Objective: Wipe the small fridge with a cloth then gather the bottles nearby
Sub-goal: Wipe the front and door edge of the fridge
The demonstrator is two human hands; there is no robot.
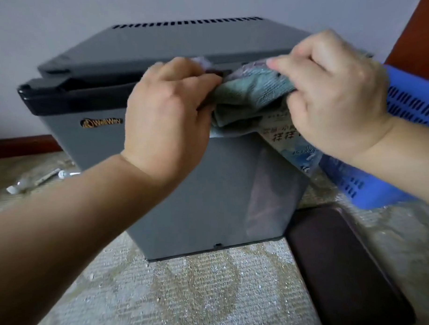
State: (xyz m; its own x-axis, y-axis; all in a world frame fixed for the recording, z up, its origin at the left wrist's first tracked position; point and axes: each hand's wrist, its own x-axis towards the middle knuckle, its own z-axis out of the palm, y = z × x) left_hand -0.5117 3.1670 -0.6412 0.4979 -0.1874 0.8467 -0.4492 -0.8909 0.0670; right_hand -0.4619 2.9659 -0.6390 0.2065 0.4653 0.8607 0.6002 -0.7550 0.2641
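Fingers (196, 76) of the left hand (168, 110) and right hand (332, 97) pinch a crumpled teal terry cloth (250, 93) at the top edge of the grey mini fridge (209, 186); blue basket (410, 102) at three o'clock.

Pale wall (58, 26), patterned beige carpet (189, 297), dark wooden skirting (20, 144).

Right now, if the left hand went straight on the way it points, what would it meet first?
Beyond the cloth it grips, the left hand would probably meet the small fridge first, near its door's top edge; depth is unclear.
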